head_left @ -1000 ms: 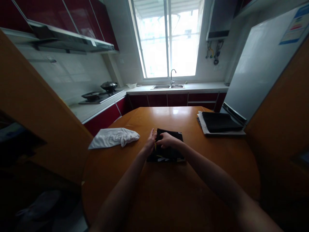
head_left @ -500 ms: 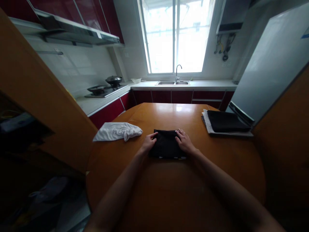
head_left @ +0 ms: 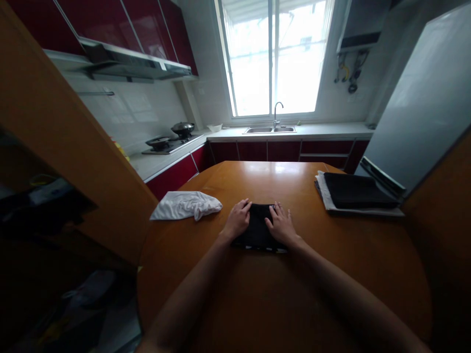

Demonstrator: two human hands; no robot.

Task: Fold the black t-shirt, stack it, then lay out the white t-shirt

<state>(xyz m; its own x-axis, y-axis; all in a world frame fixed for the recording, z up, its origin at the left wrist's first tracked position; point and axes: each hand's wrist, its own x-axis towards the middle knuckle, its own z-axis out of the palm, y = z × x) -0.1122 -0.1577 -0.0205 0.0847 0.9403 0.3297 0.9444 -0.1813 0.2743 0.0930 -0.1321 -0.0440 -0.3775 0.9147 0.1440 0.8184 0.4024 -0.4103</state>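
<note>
Hands moved inward, flattening small folded black cloth (head_left: 259,228).

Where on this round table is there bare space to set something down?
Bare wood spans the table near edge, below the folded black garment and around both forearms. Another patch lies between it and the far rim. It is crowded left by the white cloth and right by the folded stack.
</note>
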